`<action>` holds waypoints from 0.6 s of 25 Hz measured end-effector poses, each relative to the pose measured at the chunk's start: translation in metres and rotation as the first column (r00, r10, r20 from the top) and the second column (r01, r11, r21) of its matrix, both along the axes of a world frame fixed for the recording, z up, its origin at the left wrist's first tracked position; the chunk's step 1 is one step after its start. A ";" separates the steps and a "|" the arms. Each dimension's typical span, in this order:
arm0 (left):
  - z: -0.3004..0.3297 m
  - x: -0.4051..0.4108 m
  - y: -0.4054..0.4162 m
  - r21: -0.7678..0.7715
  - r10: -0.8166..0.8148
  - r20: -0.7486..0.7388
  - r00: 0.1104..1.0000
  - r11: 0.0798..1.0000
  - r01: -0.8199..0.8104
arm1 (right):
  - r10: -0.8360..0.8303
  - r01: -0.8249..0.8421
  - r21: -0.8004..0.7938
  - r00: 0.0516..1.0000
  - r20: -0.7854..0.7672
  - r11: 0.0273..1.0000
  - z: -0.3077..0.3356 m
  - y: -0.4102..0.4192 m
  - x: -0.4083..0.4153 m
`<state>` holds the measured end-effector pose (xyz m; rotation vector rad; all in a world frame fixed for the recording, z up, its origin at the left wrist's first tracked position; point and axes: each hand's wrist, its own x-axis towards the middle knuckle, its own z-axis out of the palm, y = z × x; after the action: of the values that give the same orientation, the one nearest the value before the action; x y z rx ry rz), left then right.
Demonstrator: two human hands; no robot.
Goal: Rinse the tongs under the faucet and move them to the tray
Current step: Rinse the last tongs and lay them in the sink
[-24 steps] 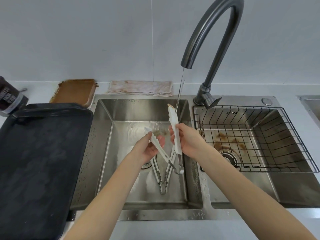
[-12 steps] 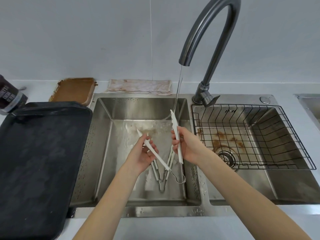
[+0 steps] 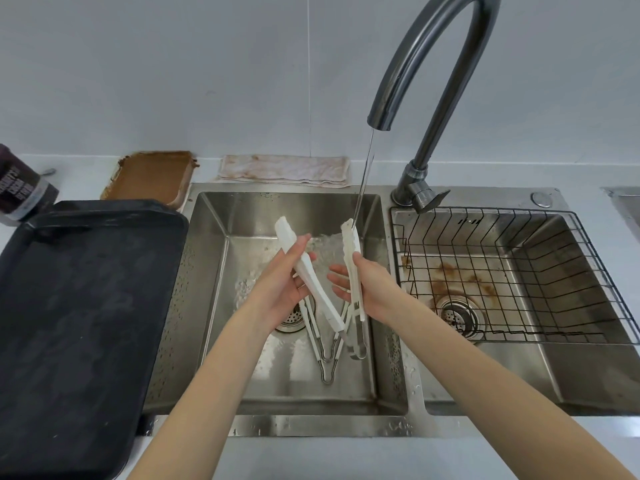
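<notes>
Two hands hold white tongs spread over the left sink, clear of its walls: left hand fingers grip one arm, right hand the other, whose tip meets the faucet stream. The black tray lies left.

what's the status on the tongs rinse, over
Left hand and right hand each grip one arm of the tongs. Stream hits right tip. Tray waiting, more tongs in the sink.

The pale surface carries a black tray, brown dish, stained cloth, dark canister, and inset double sink.
</notes>
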<state>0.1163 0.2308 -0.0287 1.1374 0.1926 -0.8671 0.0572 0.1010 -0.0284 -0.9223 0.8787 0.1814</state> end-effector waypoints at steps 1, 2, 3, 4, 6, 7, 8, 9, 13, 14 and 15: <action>0.002 0.001 -0.002 -0.020 -0.019 0.026 0.999 1.000 0.020 | -0.015 0.015 0.016 1.000 -0.003 1.000 -0.001 0.001 0.000; 0.005 0.002 -0.003 -0.047 -0.033 0.039 0.999 0.998 0.034 | -0.033 0.033 0.045 0.999 -0.002 0.998 -0.003 0.001 0.001; 0.008 0.004 -0.005 -0.072 -0.043 0.045 0.998 0.996 0.046 | -0.054 0.053 0.082 0.999 0.005 0.995 -0.005 0.002 0.001; 0.012 0.006 -0.007 -0.088 -0.055 0.052 0.997 0.994 0.059 | -0.073 0.071 0.117 0.997 0.012 0.991 -0.006 0.002 0.001; 0.018 0.008 -0.011 -0.093 -0.070 0.083 0.994 0.993 0.078 | -0.100 0.095 0.164 0.995 0.022 0.982 -0.005 0.003 0.002; 0.021 0.008 -0.013 -0.094 -0.065 0.098 0.993 0.993 0.075 | -0.107 0.101 0.174 0.994 0.025 0.980 -0.004 0.004 0.002; 0.024 0.008 -0.014 -0.097 -0.053 0.106 0.993 0.993 0.063 | -0.109 0.102 0.181 0.994 0.027 0.978 -0.002 0.005 0.003; 0.026 0.008 -0.015 -0.100 -0.038 0.106 0.994 0.994 0.049 | -0.110 0.103 0.189 0.993 0.030 0.976 -0.002 0.007 0.003; 0.029 0.008 -0.014 -0.080 0.000 0.072 0.997 0.997 0.005 | -0.087 0.073 0.245 0.995 0.047 0.967 -0.002 0.010 0.001; 0.029 0.008 -0.013 -0.072 0.007 0.067 0.998 0.997 -0.002 | -0.082 0.064 0.257 0.995 0.058 0.964 -0.004 0.010 0.000; 0.029 0.008 -0.012 -0.066 0.015 0.062 0.998 0.998 -0.011 | -0.080 0.060 0.274 0.995 0.062 0.960 -0.005 0.010 -0.002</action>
<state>0.1241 0.2189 0.0005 1.0989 0.1191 -0.8197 0.0547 0.1111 -0.0338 -0.6369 0.7947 0.2003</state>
